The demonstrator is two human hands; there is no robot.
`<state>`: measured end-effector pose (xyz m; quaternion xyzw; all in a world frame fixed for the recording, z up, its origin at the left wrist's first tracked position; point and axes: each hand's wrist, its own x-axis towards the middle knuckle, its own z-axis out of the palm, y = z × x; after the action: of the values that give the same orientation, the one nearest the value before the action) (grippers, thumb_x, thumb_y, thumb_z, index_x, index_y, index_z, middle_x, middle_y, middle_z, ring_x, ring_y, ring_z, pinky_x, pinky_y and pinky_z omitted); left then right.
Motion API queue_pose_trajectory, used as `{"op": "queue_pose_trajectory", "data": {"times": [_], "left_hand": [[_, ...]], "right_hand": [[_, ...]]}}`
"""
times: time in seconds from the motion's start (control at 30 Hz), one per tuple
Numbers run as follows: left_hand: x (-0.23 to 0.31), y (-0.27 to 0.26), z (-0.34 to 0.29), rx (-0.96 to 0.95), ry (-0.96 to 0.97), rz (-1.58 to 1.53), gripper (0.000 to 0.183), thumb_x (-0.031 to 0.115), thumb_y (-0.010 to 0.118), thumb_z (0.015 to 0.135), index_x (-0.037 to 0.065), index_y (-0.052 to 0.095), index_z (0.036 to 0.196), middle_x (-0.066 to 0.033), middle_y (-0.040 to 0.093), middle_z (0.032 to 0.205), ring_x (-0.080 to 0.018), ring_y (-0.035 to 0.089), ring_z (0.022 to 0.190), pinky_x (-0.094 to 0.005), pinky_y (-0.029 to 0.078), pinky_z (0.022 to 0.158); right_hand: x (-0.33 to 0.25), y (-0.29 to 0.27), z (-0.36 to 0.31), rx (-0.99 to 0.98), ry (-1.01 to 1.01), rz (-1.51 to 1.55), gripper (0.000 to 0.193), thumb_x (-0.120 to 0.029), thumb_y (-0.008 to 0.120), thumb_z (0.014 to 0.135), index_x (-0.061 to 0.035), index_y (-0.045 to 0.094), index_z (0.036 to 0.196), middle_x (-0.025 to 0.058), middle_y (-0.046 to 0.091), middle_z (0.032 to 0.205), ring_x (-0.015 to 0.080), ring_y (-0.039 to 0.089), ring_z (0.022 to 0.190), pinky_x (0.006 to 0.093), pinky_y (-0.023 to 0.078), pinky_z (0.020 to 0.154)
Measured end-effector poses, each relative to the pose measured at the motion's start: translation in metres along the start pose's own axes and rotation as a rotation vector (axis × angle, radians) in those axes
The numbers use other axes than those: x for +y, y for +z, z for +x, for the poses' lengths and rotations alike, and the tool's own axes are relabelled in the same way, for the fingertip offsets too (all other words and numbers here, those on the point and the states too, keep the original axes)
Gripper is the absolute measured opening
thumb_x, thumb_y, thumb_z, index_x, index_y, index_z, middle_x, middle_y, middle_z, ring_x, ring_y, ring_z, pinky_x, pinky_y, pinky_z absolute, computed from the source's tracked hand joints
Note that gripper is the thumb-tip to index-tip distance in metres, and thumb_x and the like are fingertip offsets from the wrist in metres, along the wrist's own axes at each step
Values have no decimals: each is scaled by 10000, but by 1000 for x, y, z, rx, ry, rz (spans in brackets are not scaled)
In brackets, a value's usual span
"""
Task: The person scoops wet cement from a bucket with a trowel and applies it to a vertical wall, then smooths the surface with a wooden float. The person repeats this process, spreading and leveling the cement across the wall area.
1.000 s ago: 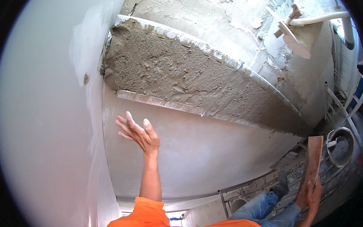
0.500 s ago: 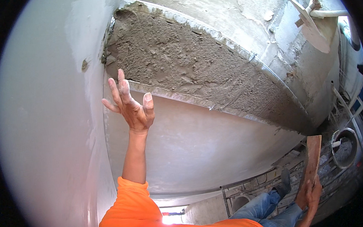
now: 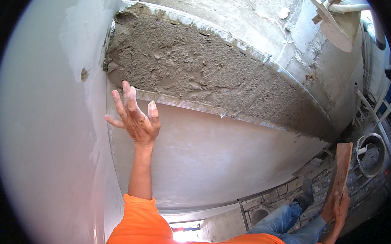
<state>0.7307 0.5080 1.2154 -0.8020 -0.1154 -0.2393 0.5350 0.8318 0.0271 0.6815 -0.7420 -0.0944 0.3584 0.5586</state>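
Observation:
My left hand (image 3: 138, 123) is raised with its fingers spread and nothing in it; pale dust coats the fingertips. It is at the left end of a band of rough grey mortar (image 3: 192, 64), close to the band's lower edging strip (image 3: 181, 103). I cannot tell whether the fingers touch the strip. Low on the right, my right hand (image 3: 339, 205) is closed around a wooden float (image 3: 342, 167), a flat brown board held roughly upright. The hand hides any handle. A straight upper strip (image 3: 226, 34) borders the mortar's other side.
A smooth pale wall (image 3: 50, 129) rises on the left. Beneath the mortar lies a smooth plastered surface (image 3: 214, 152). A bucket of grey mix (image 3: 371, 156) stands at the right among poles and planks. A pale flat board (image 3: 329, 24) juts in at upper right.
The view has shifted slightly, moving the mortar band left. My left hand sits slightly lower against the band, fingers still spread. The wooden float has moved a little to the right.

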Motion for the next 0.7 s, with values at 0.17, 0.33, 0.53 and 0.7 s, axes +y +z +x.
{"op": "queue_pose_trajectory", "data": {"times": [0.17,0.33,0.53,0.7], "left_hand": [[-5,-2,-2,45,140,-52,601,419,477,988,228,340,1540,-72,482,1591,-263,185,1585,-558,-234,1198],[-7,-3,-5,-18,105,3,580,452,479,985,250,370,1518,-47,506,1572,-270,228,1572,-545,-223,1213],[-11,-6,-3,-16,234,39,580,468,478,991,237,376,1513,-28,537,1544,-260,249,1566,-533,-195,1228],[-11,-9,-3,-34,244,37,575,438,495,983,227,388,1506,-43,537,1546,-269,264,1563,-532,-159,1240]], "right_hand": [[-9,-1,0,-10,-20,11,571,-347,548,1028,48,513,1440,295,668,1250,410,651,1178,469,490,990],[-16,-1,1,-8,-26,10,568,-337,546,1029,52,508,1442,292,672,1234,402,659,1139,465,494,972],[-19,-3,1,-16,-5,46,582,-338,543,1022,56,502,1447,290,677,1224,395,660,1126,460,490,973],[-13,-5,1,-19,-6,37,584,-341,549,1020,59,508,1443,293,672,1235,395,657,1142,458,486,983]]}}
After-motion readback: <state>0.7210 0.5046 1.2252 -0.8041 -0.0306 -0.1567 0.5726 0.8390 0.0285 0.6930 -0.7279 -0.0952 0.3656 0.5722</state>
